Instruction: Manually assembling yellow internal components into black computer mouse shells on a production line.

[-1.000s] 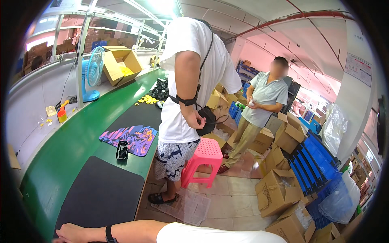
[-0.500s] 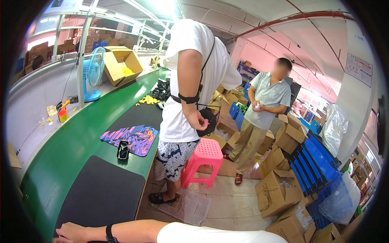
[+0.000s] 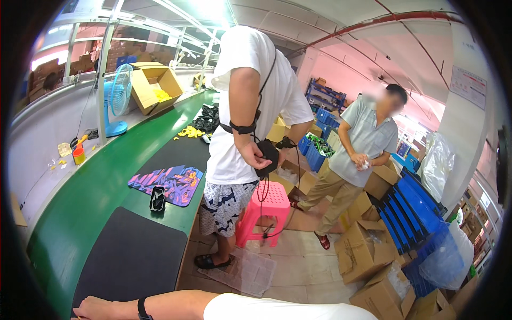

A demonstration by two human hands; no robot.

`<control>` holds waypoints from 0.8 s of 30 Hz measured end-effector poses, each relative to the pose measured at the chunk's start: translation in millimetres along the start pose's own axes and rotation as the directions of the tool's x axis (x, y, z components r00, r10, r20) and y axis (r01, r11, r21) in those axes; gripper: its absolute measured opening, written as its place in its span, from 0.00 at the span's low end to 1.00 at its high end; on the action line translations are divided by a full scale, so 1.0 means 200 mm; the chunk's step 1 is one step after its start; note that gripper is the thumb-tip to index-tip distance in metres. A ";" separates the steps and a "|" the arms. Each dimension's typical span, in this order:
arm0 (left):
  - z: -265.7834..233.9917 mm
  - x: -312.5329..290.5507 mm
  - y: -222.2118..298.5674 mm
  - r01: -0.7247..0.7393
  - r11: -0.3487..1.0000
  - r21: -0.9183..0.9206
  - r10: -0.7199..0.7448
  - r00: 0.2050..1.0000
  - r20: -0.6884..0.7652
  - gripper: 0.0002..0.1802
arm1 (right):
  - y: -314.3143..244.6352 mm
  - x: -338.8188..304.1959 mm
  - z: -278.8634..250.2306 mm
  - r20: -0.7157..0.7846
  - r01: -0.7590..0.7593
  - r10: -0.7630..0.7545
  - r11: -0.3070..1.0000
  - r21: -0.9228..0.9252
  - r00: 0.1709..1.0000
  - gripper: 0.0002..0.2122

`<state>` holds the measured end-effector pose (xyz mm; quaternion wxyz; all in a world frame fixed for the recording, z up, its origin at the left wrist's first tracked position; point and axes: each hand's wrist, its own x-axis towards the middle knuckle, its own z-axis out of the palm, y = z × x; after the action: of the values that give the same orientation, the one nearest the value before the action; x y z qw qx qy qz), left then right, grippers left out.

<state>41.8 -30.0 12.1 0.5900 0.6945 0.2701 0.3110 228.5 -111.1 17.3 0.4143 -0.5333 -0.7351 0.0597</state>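
Green workbench [image 3: 80,208] bears black mat [image 3: 128,256]; cardboard boxes [image 3: 368,250] around; left hand's [image 3: 98,308] fingers unclear.

The wearer's left hand [image 3: 93,308] lies flat at the near edge of a black mat [image 3: 128,256] on the green desk [image 3: 80,208]. Beyond that grip a small black device [image 3: 157,198] sits on a colourful mat [image 3: 173,181]. The right hand is out of sight.

Blue fan [image 3: 118,96], pink stool [image 3: 261,210]
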 end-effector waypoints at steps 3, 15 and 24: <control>-0.01 0.01 -0.07 0.028 0.998 -0.053 -0.029 0.999 -0.021 0.16 | 0.00 -0.04 0.00 -0.069 0.068 -0.071 0.997 -0.043 0.995 0.17; 0.01 0.03 0.16 0.189 0.982 -0.020 -0.190 0.980 -0.061 0.16 | -0.05 0.15 -0.06 0.110 0.106 -0.096 0.990 -0.094 0.989 0.08; -0.04 0.02 -0.12 -0.009 0.998 -0.062 0.008 1.000 -0.023 0.11 | 0.04 0.09 0.07 0.196 -0.110 0.085 0.987 0.119 0.977 0.12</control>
<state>38.3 -18.1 -9.5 0.6069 0.6733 0.2640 0.3295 223.3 -87.3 14.5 0.3725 -0.5327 -0.7387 0.1783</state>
